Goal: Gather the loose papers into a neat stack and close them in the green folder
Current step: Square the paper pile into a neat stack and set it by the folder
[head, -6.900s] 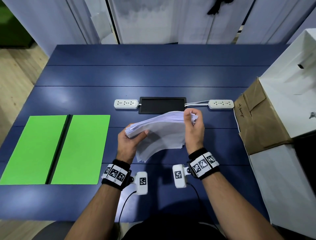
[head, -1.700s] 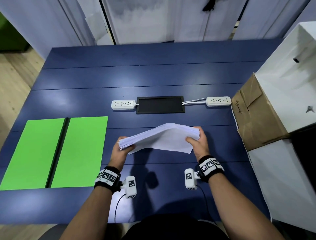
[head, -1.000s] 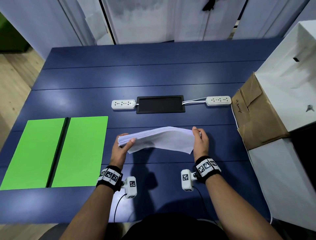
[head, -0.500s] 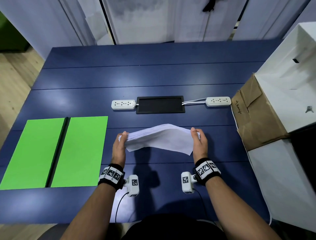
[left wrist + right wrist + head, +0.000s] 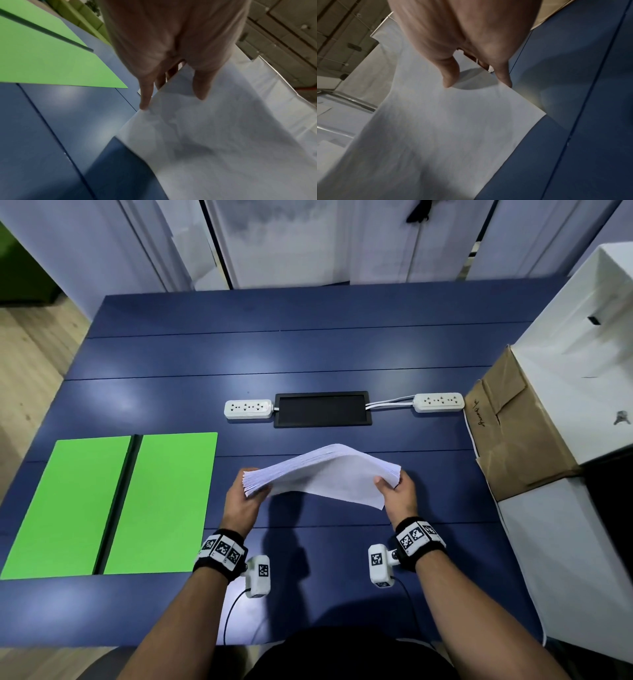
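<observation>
A thick stack of white papers (image 5: 325,474) arches upward in the air above the middle of the blue table (image 5: 308,354). My left hand (image 5: 245,496) grips its left end, thumb on the near face and fingers behind. My right hand (image 5: 394,491) grips the right end the same way. In the left wrist view the papers (image 5: 214,135) spread away under my left hand (image 5: 173,86). The right wrist view shows the sheets (image 5: 436,128) under my right hand (image 5: 477,81). The green folder (image 5: 113,505) lies open and flat at the left, with a dark spine down its middle.
Two white power strips (image 5: 248,409) (image 5: 438,402) flank a black panel (image 5: 322,409) beyond the papers. A brown cardboard flap (image 5: 513,426) and a white box (image 5: 582,364) crowd the table's right edge.
From flat hands pressing the stack's ends half a second ago, both hands have closed round the ends, and the stack bows higher in the middle.
</observation>
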Demonstrator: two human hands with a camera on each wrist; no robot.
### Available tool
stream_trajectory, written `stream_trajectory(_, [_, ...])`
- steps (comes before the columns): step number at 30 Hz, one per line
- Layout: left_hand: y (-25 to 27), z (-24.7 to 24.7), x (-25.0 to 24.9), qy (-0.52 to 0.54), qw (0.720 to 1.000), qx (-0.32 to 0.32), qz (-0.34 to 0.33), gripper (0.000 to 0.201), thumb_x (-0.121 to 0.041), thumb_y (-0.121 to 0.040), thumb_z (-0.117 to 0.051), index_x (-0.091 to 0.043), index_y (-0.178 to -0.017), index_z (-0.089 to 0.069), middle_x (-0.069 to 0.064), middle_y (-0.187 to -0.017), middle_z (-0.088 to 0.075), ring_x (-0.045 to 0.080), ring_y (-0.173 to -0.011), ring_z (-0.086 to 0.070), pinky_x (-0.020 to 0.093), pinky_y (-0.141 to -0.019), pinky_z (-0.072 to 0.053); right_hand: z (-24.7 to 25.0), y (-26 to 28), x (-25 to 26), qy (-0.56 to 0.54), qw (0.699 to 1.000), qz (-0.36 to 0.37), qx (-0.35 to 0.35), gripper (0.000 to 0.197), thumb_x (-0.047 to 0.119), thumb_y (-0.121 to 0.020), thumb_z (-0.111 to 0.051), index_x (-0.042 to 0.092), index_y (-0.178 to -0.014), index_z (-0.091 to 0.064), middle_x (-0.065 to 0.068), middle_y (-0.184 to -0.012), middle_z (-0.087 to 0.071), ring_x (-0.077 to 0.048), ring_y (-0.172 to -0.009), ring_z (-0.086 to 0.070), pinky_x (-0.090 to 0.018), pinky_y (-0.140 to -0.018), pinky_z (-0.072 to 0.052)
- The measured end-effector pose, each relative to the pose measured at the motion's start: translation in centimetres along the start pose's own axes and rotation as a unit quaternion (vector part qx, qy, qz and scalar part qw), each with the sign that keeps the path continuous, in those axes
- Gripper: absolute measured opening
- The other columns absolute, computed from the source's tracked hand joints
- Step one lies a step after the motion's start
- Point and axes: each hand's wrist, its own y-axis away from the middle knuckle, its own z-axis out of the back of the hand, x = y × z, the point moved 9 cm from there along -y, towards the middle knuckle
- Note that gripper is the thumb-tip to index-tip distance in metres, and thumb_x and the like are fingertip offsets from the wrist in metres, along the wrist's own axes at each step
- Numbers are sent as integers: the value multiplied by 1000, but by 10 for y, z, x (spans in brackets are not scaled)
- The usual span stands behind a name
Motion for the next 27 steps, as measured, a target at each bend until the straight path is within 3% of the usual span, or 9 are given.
stream_trajectory(3, [2, 2, -11, 33, 999, -4, -21, 9, -16, -88, -67, -18, -96, -62, -16, -86, -67, 7, -83, -57, 32, -82, -45, -1, 0, 12, -9, 999, 38, 10, 21, -5, -91, -63, 16, -91, -62, -2, -89, -67, -17, -84, -61, -28, -83, -50])
stream_trajectory(7, [9, 7, -5, 61, 998, -9, 1, 16, -4, -91, -68, -5, -106, -62, 1, -96, -67, 8, -86, -60, 22, -82, -49, 1, -2, 14, -8, 998, 53, 23, 23, -7, -88, -66, 15, -91, -61, 1, -83, -63, -8, -75, -56, -20, -73, -47])
stream_trajectory(10, [18, 2, 8, 55, 997, -24, 42, 35, -10, -75, -75, 0, -106, -60, 1, -91, -66, 3, -77, -60, 16, -73, -49, 1, -4, -5, 1, 999, 14, 33, 35, -10, -81, -69, 22, -94, -62, 1, -91, -67, -11, -83, -61, -25, -78, -51])
stream_trajectory(12, [21, -3, 18, 64, 995, -32, 71, 43, -11, -69, -76, 1, -108, -62, 2, -93, -68, 2, -77, -62, 16, -74, -51, 1, -4, -18, -7, 1000, -15, 25, 42, -14, -79, -68, 25, -95, -61, 0, -95, -68, -15, -88, -62, -28, -83, -51])
stream_trajectory(16, [21, -10, 36, 73, 989, -21, 131, 47, -10, -66, -78, 0, -111, -72, 7, -100, -77, 13, -86, -71, 31, -84, -55, 0, -6, -29, -4, 999, -46, 22, 41, -13, -79, -71, 24, -96, -64, 4, -94, -70, -12, -86, -66, -24, -83, -51])
stream_trajectory(20, [18, -12, 45, 96, 982, -30, 158, 46, -5, -61, -75, -3, -107, -73, -7, -83, -76, 4, -70, -68, 15, -65, -51, 6, -14, -36, 0, 998, -54, 21, 40, -10, -78, -71, 17, -108, -67, -2, -101, -74, -18, -91, -70, -30, -85, -54])
stream_trajectory(25, [17, -18, 55, 104, 978, -18, 182, 49, -4, -59, -76, 2, -108, -74, -3, -91, -79, 7, -81, -73, 17, -75, -53, 0, -14, -48, 1, 996, -83, 13, 38, -10, -79, -71, 5, -113, -68, -5, -100, -73, -20, -88, -68, -25, -82, -49])
stream_trajectory(27, [16, -17, 56, 108, 976, -21, 187, 50, -3, -60, -75, 6, -109, -72, -4, -88, -78, 4, -78, -72, 15, -72, -52, 1, -17, -51, 1, 996, -86, 13, 41, -11, -79, -70, 4, -117, -67, -6, -103, -74, -20, -91, -68, -26, -83, -49])
